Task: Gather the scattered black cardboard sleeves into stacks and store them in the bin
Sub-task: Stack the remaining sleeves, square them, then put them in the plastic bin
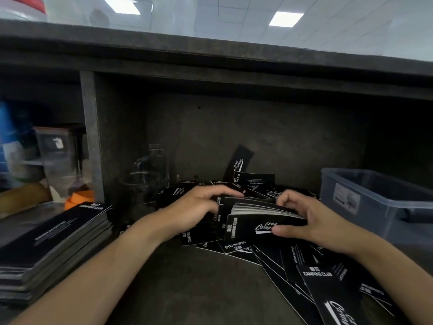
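Nearest the lens: loose sleeves (328, 289) fanned flat and overlapping on the shelf floor (187, 282), lower right, under the right forearm. Right hand (311, 219) grips a bundle (262, 221) of sleeves edge-up, thumb on the printed front face, fingers curled over the back. Left hand (199, 207) has its fingers curled over the bundle's left end, apparently squaring it up; thumb hidden. The bundle sits just above the main scatter. More sleeves are piled behind it, and one leaning sleeve (239, 163) stands propped against the back wall. Handling guess: thin flat card, light, stiff along the length but bends easily, and the smooth faces look likely to slide and splay. Best to pinch across the short ends or clamp both faces, and tap the edges level before moving. At far left a finished stack (58, 235) lies on the shelf, tall and slightly skewed. The bin (379, 221) is translucent blue-grey, to the right just beyond the right hand, top open. Its inside is mostly hidden by the near wall, so I cannot tell the contents. A glass jar (150, 174) stands behind the left hand, and looks empty. A clear tub (58, 156) sits in the next compartment, contents blurred.
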Available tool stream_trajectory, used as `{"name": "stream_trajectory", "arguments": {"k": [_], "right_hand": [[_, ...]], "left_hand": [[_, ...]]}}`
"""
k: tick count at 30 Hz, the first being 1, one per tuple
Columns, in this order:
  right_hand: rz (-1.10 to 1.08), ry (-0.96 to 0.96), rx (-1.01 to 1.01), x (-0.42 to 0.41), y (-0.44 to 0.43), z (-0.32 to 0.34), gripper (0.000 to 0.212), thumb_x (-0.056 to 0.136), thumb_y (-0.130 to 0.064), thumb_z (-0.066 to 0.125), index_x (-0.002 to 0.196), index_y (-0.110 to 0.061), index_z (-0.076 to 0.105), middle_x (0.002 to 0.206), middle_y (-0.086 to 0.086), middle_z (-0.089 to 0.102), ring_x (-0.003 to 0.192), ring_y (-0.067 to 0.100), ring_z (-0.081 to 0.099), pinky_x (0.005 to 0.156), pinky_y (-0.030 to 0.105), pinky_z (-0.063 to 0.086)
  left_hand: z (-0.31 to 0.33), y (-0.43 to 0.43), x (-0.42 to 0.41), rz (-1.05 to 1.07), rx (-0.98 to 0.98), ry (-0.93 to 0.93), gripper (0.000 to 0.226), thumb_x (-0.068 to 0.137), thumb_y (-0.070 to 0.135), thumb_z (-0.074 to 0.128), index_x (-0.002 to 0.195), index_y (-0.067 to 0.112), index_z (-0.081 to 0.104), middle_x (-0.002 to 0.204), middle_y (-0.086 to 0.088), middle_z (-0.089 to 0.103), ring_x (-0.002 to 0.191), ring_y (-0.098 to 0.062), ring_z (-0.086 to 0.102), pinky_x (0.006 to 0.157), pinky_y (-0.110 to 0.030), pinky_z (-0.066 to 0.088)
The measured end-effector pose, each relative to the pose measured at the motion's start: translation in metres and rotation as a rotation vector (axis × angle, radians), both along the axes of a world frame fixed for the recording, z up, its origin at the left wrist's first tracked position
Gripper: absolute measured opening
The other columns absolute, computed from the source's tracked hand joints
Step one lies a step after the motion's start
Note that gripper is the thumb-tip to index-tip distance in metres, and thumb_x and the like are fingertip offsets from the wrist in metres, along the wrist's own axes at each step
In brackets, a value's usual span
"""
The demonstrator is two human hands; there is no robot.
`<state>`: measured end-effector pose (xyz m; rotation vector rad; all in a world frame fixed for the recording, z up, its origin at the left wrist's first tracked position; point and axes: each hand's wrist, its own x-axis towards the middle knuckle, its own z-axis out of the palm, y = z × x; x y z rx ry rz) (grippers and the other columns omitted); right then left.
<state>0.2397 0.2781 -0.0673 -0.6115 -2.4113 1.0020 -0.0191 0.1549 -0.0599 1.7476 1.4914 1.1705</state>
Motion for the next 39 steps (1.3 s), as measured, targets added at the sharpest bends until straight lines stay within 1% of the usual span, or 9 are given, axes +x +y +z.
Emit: {"name": "stream_trajectory", "arguments": {"k": [3, 5, 8, 13, 17, 22, 29, 35, 39], "right_hand": [[-0.108, -0.052, 0.066, -0.002, -0.002, 0.002, 0.069, 0.073, -0.035, 0.087, 0.127, -0.043, 0.044, 0.121, -0.004, 0.073, 0.115, 0.004, 0.067, 0.103, 0.025, 0.05], [-0.085, -0.076, 0.133, -0.003, -0.005, 0.002, 0.07, 0.077, -0.037, 0.086, 0.132, -0.051, 0.046, 0.125, -0.01, 0.068, 0.118, -0.001, 0.063, 0.101, 0.019, 0.049], [-0.022, -0.111, 0.308, -0.007, -0.006, -0.002, 0.045, 0.081, -0.043, 0.082, 0.122, -0.041, 0.064, 0.124, -0.018, 0.062, 0.116, 0.0, 0.062, 0.096, 0.02, 0.051], [-0.036, -0.092, 0.321, -0.011, -0.005, -0.003, 0.028, 0.082, -0.046, 0.081, 0.106, -0.037, 0.072, 0.12, -0.017, 0.066, 0.11, 0.001, 0.065, 0.095, 0.028, 0.054], [-0.009, -0.09, 0.247, -0.006, -0.007, 0.002, 0.021, 0.086, -0.033, 0.079, 0.105, -0.029, 0.072, 0.107, -0.011, 0.075, 0.101, 0.004, 0.071, 0.091, 0.032, 0.057], [-0.016, -0.133, 0.211, 0.0, -0.005, 0.006, 0.019, 0.085, -0.04, 0.078, 0.101, -0.033, 0.073, 0.103, -0.011, 0.076, 0.095, 0.007, 0.073, 0.085, 0.036, 0.06], [-0.012, -0.11, 0.172, 0.0, -0.004, 0.004, 0.019, 0.085, -0.037, 0.079, 0.101, -0.029, 0.074, 0.104, -0.008, 0.076, 0.096, 0.009, 0.074, 0.088, 0.037, 0.059], [-0.013, -0.091, 0.145, 0.001, -0.005, 0.004, 0.018, 0.085, -0.036, 0.079, 0.1, -0.027, 0.074, 0.102, -0.007, 0.077, 0.094, 0.01, 0.074, 0.082, 0.031, 0.058], [-0.021, -0.092, 0.145, 0.0, -0.006, 0.004, 0.017, 0.085, -0.036, 0.08, 0.099, -0.027, 0.074, 0.101, -0.006, 0.077, 0.093, 0.011, 0.074, 0.085, 0.036, 0.06]], "left_hand": [[-0.005, 0.004, 0.003, 0.001, -0.03, -0.206, 0.04, 0.108, 0.02, 0.036, 0.116, 0.018, 0.075, 0.115, -0.003, 0.076, 0.115, -0.02, 0.068, 0.108, -0.038, 0.047], [-0.01, 0.007, 0.009, 0.048, -0.029, -0.232, 0.043, 0.108, 0.042, 0.037, 0.11, 0.023, 0.076, 0.11, 0.001, 0.077, 0.11, -0.017, 0.07, 0.102, -0.031, 0.049], [-0.022, 0.011, 0.022, 0.085, -0.006, -0.054, 0.03, 0.108, 0.022, 0.044, 0.109, 0.023, 0.074, 0.101, 0.007, 0.075, 0.096, -0.007, 0.068, 0.084, -0.018, 0.051], [-0.016, 0.013, 0.024, 0.058, 0.013, -0.115, 0.03, 0.107, 0.012, 0.042, 0.113, 0.019, 0.071, 0.11, 0.001, 0.074, 0.103, -0.008, 0.068, 0.086, -0.013, 0.051], [-0.01, 0.016, -0.016, 0.383, 0.183, 0.385, 0.021, 0.103, 0.014, 0.054, 0.12, 0.02, 0.065, 0.113, 0.002, 0.069, 0.11, -0.012, 0.064, 0.096, -0.026, 0.049], [-0.023, 0.015, -0.043, 0.569, -0.242, 0.754, 0.075, 0.095, 0.053, 0.06, 0.153, 0.013, 0.035, 0.156, -0.01, 0.04, 0.145, -0.031, 0.035, 0.12, -0.041, 0.032], [-0.025, 0.02, -0.033, 0.663, -0.158, 0.738, 0.033, 0.097, 0.031, 0.063, 0.125, 0.012, 0.061, 0.121, -0.013, 0.066, 0.111, -0.031, 0.063, 0.094, -0.04, 0.054], [-0.008, 0.008, -0.047, 0.631, -0.017, 0.641, 0.026, 0.095, 0.016, 0.069, 0.12, 0.019, 0.074, 0.117, -0.007, 0.073, 0.113, -0.023, 0.067, 0.101, -0.034, 0.052], [0.005, -0.001, -0.054, 0.844, 0.407, 0.663, 0.043, 0.089, -0.008, 0.061, 0.121, 0.018, 0.073, 0.106, -0.011, 0.076, 0.102, -0.03, 0.072, 0.091, -0.04, 0.059]]}}
